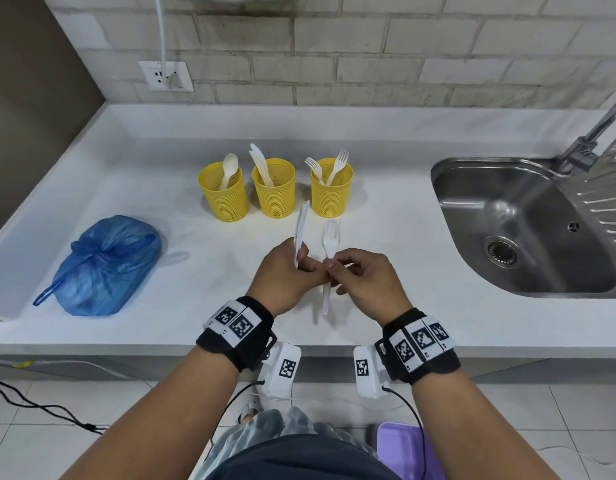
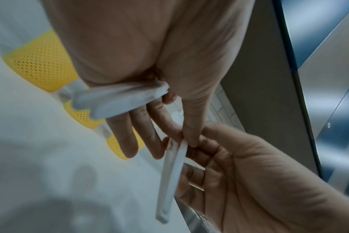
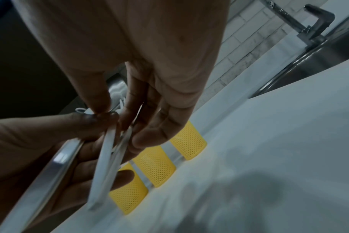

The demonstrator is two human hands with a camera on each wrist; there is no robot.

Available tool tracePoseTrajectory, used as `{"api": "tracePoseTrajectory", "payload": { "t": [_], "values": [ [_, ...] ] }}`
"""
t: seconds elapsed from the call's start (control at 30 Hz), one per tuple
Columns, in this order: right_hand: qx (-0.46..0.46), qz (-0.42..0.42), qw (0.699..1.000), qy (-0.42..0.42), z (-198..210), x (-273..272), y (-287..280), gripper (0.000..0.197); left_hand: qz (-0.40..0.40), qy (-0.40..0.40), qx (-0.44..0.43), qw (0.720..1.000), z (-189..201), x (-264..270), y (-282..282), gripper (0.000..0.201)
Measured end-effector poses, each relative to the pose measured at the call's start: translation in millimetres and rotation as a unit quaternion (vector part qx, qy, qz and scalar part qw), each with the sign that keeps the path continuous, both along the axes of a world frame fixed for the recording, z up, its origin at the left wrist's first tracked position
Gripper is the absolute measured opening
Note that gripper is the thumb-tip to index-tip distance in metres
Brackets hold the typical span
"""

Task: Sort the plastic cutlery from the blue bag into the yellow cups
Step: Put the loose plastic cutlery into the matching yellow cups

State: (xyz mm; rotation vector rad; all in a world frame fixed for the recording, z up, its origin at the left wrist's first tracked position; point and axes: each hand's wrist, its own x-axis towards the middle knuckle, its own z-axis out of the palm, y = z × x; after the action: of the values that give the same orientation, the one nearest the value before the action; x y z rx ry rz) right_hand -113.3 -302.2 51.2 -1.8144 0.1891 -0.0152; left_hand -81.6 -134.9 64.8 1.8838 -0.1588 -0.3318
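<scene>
White plastic fills both hands, held up over the counter (image 1: 386, 237) just ahead of the person. The left hand (image 1: 282, 271) has its fingers curled round the handle of a knife (image 1: 301, 230), blade pointing up and away, while its thumb and forefinger also meet the right hand (image 1: 365, 282) at the handle of a fork (image 1: 329, 261). The right hand pinches that fork below the prongs, the handle hanging down toward the person. In the wrist views the fork's handle looks doubled, so two pieces may be stacked there; I cannot tell for sure. Both hands meeting on it suggests the pieces are being parted, one kind to each hand, so each can go its own way.

Just beyond the fingertips stand three yellow cups (image 1: 274, 188) in a row: spoons (image 1: 229, 169) beyond the left hand, knives in the middle, forks beyond the right. Each held piece already points roughly at its own cup.

Well out to the left of the left hand lies the blue bag (image 1: 105, 268), bunched at its neck. Off to the right of the right hand is the sink (image 1: 528, 233).
</scene>
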Motion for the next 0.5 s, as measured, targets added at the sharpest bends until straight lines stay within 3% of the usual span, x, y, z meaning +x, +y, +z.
{"api": "tracePoseTrajectory", "payload": {
  "t": [0.13, 0.27, 0.4, 0.5],
  "values": [
    [0.048, -0.016, 0.999, -0.009, 0.2, 0.4, 5.9, 0.012, -0.004, -0.019, 0.015, 1.0, 10.8, -2.4, 3.4, 0.046],
    [0.093, -0.022, 0.995, -0.02, 5.4, 3.8, 10.7, 0.016, 0.01, 0.003, -0.034, 0.999, 18.3, -0.1, 12.3, 0.042],
    [0.092, 0.008, 0.995, -0.023, 11.2, 11.7, 17.1, 0.016, 0.07, 0.004, -0.104, 0.992, 24.4, 11.9, 25.6, 0.03],
    [0.074, 0.046, 0.996, -0.027, 14.2, 20.9, 29.9, 0.014, 0.081, -0.023, -0.109, 0.991, 30.6, 26.7, 36.9, 0.036]
  ]
}}
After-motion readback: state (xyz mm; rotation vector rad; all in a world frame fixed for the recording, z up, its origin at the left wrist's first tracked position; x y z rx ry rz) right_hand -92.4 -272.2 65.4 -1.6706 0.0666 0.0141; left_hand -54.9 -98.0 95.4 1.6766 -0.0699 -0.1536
